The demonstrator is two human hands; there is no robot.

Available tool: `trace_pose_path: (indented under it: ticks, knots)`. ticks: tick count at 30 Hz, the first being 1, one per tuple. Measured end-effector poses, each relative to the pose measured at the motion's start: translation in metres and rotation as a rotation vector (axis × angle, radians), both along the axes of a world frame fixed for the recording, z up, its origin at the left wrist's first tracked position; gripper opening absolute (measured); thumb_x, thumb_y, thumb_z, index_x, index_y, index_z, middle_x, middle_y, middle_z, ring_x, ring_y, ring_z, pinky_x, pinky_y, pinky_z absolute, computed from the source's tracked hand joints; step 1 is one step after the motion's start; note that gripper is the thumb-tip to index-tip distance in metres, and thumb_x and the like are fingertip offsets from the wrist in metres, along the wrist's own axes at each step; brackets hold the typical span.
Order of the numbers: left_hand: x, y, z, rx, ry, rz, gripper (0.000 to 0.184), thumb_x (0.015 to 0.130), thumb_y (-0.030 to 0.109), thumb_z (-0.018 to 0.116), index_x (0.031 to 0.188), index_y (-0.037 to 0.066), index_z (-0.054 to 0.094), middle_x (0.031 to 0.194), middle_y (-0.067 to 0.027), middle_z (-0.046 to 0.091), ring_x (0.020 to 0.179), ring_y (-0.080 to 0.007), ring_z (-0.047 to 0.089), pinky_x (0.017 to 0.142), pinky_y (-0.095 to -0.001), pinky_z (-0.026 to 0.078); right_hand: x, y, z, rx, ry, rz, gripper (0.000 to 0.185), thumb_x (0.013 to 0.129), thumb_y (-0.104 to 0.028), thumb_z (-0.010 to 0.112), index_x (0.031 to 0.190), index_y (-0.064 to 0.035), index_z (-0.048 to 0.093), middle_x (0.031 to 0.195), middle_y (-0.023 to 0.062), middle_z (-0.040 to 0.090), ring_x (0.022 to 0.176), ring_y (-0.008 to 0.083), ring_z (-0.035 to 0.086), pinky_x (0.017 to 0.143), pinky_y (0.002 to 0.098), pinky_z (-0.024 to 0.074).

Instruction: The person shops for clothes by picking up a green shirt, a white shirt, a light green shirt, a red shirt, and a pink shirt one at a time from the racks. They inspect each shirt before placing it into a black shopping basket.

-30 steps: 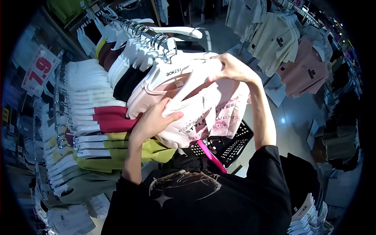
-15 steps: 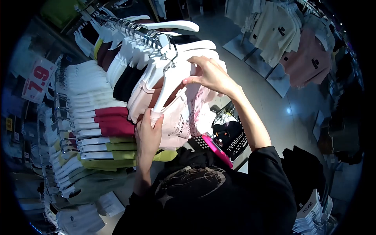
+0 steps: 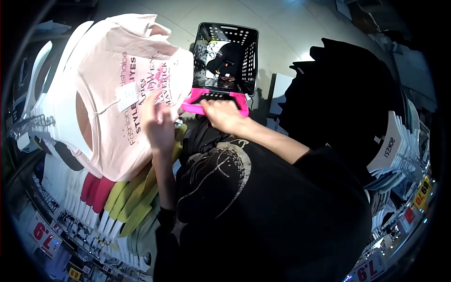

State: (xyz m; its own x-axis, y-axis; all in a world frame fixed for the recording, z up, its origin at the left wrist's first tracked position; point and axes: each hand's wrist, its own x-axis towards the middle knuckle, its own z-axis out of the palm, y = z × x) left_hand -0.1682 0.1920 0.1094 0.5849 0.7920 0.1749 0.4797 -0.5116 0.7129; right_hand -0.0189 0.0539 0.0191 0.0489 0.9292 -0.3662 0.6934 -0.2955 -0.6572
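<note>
My right hand (image 3: 221, 114) is closed around the bright pink handle (image 3: 191, 108) of a black perforated shopping basket (image 3: 226, 31). Some black and patterned items (image 3: 224, 61) lie inside the basket. Slightly blurred, my left hand (image 3: 159, 123) is raised in front of a pale pink printed T-shirt (image 3: 110, 70), fingers apart, and I see nothing held in it. Whether its fingertips touch the cloth is unclear. The T-shirt hangs on a white hanger (image 3: 70, 115) and carries a white tag (image 3: 127, 96) on a string.
Along the left rack hang red garments (image 3: 97, 193) and yellow-green garments (image 3: 124, 199). On the right are black garments (image 3: 343, 98) and white hangers (image 3: 391, 145). Price signs (image 3: 44, 234) show at the lower edges. Tiled floor (image 3: 181, 14) lies beyond the basket.
The view has turned toward the basket. My right hand has left the hanging clothes and taken the pink handle. My left hand has let go of the white hanger.
</note>
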Motion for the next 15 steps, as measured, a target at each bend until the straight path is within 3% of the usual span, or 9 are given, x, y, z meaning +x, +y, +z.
trace_pose_path:
  ticks: [1, 2, 4, 5, 8, 10, 11, 13, 15]
  knots:
    - [0.008, 0.008, -0.027, -0.172, 0.044, -0.045, 0.039, 0.098, 0.006, 0.058, 0.135, -0.003, 0.057, 0.131, -0.0211, 0.064, 0.105, -0.0254, 0.065, 0.087, -0.0353, 0.054, 0.014, 0.003, 0.001, -0.116, -0.004, -0.001, 0.034, 0.09, -0.018, 0.069, 0.118, -0.0017, 0.059, 0.096, 0.0207, 0.073, 0.091, 0.0386, 0.073, 0.071, 0.0532, 0.0562]
    - [0.013, 0.019, -0.058, -0.337, 0.089, -0.072, 0.043, 0.097, 0.006, 0.058, 0.139, -0.002, 0.055, 0.134, -0.0218, 0.063, 0.101, -0.0233, 0.066, 0.083, -0.0336, 0.055, 0.019, -0.009, -0.021, 0.152, 0.001, -0.087, 0.022, 0.089, -0.015, 0.068, 0.105, -0.001, 0.063, 0.076, 0.0164, 0.071, 0.074, 0.0402, 0.072, 0.062, 0.0521, 0.055]
    - [0.014, 0.046, -0.11, -0.555, 0.152, -0.076, 0.052, 0.096, 0.005, 0.059, 0.147, 0.0, 0.051, 0.138, -0.0233, 0.061, 0.094, -0.0191, 0.066, 0.075, -0.0303, 0.056, 0.033, -0.014, -0.023, 0.178, 0.019, -0.075, 0.019, 0.09, -0.016, 0.066, 0.104, -0.0027, 0.064, 0.074, 0.0172, 0.07, 0.072, 0.039, 0.071, 0.06, 0.0509, 0.053]
    - [0.0, 0.07, -0.162, -0.422, 0.186, -0.135, 0.058, 0.096, 0.005, 0.058, 0.152, 0.001, 0.046, 0.142, -0.0255, 0.059, 0.095, -0.0194, 0.067, 0.075, -0.0295, 0.056, 0.044, -0.014, -0.016, 0.137, 0.007, -0.059, 0.018, 0.09, -0.016, 0.066, 0.103, -0.003, 0.065, 0.073, 0.0172, 0.069, 0.071, 0.0385, 0.071, 0.059, 0.0509, 0.0525]
    - [-0.01, 0.108, -0.2, -0.742, 0.079, 0.195, 0.076, 0.092, -0.002, 0.056, 0.163, 0.004, 0.029, 0.154, -0.0262, 0.05, 0.133, -0.0297, 0.058, 0.105, -0.0355, 0.049, 0.081, -0.015, -0.023, 0.237, 0.034, -0.08, 0.023, 0.089, -0.016, 0.066, 0.109, -0.0066, 0.071, 0.073, 0.019, 0.07, 0.069, 0.0387, 0.07, 0.062, 0.0502, 0.0548]
    - [-0.035, 0.126, -0.221, -0.702, 0.087, 0.371, 0.08, 0.089, -0.003, 0.056, 0.163, 0.004, 0.026, 0.158, -0.0252, 0.046, 0.138, -0.0297, 0.054, 0.111, -0.0351, 0.046, 0.115, -0.009, -0.016, 0.202, 0.05, -0.048, 0.022, 0.089, -0.019, 0.068, 0.108, -0.0102, 0.075, 0.074, 0.0194, 0.071, 0.069, 0.0383, 0.071, 0.066, 0.0495, 0.057]
    - [-0.052, 0.133, -0.234, -0.556, 0.178, 0.363, 0.086, 0.086, 0.004, 0.065, 0.163, 0.002, 0.026, 0.159, -0.0224, 0.044, 0.143, -0.0342, 0.048, 0.118, -0.036, 0.04, 0.13, -0.007, -0.017, 0.205, 0.042, -0.039, 0.02, 0.089, -0.022, 0.07, 0.105, -0.0111, 0.075, 0.071, 0.0188, 0.07, 0.068, 0.0389, 0.07, 0.065, 0.0495, 0.0565]
    - [-0.089, 0.138, -0.282, -0.136, 0.401, 0.383, 0.096, 0.082, 0.001, 0.066, 0.165, 0.001, 0.017, 0.163, -0.0229, 0.038, 0.144, -0.0359, 0.046, 0.12, -0.0363, 0.037, 0.158, -0.003, -0.021, 0.189, 0.037, -0.028, 0.019, 0.09, -0.026, 0.071, 0.103, -0.0121, 0.076, 0.07, 0.0186, 0.069, 0.067, 0.0393, 0.069, 0.063, 0.0493, 0.0556]
    - [-0.083, 0.114, -0.262, -0.269, 0.37, 0.536, 0.101, 0.081, 0.0, 0.066, 0.165, 0.001, 0.011, 0.164, -0.0243, 0.034, 0.144, -0.0361, 0.044, 0.122, -0.036, 0.034, 0.183, 0.006, -0.02, 0.167, -0.003, -0.029, 0.022, 0.091, -0.033, 0.073, 0.101, -0.0134, 0.077, 0.07, 0.0168, 0.068, 0.068, 0.0392, 0.069, 0.063, 0.0477, 0.0551]
